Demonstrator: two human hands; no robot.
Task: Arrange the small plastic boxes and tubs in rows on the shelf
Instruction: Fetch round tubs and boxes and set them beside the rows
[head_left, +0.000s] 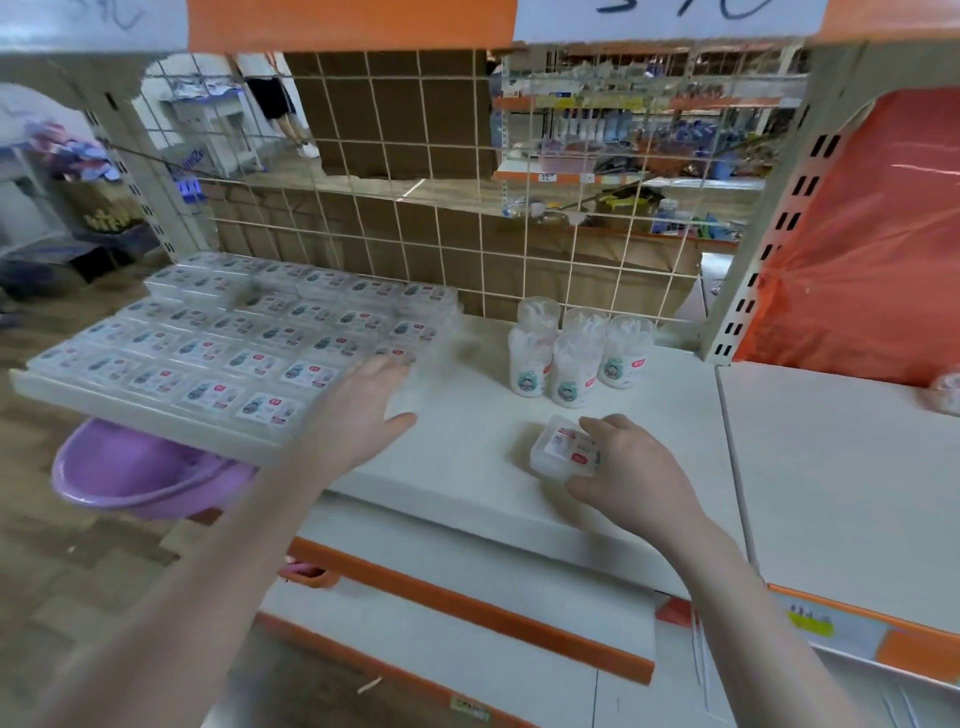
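Observation:
Several flat clear plastic boxes (218, 338) with red-and-teal labels lie in rows on the left part of the white shelf (467, 415). My left hand (363, 405) is blurred, fingers extended, its tips at the right end of the rows by the nearest box (397, 356). My right hand (628, 467) grips one clear box (563, 452) lying on the shelf near the front edge. Three round clear tubs (571, 358) of white swabs stand upright behind it, and a fourth is partly hidden at the back.
A wire grid panel (467, 234) backs the shelf, with brown cardboard behind it. A purple basin (140, 478) sits below the shelf's left end. An upright post (753, 234) and an orange plastic bag (857, 234) bound the right side. Orange-edged lower shelves (467, 608) project in front.

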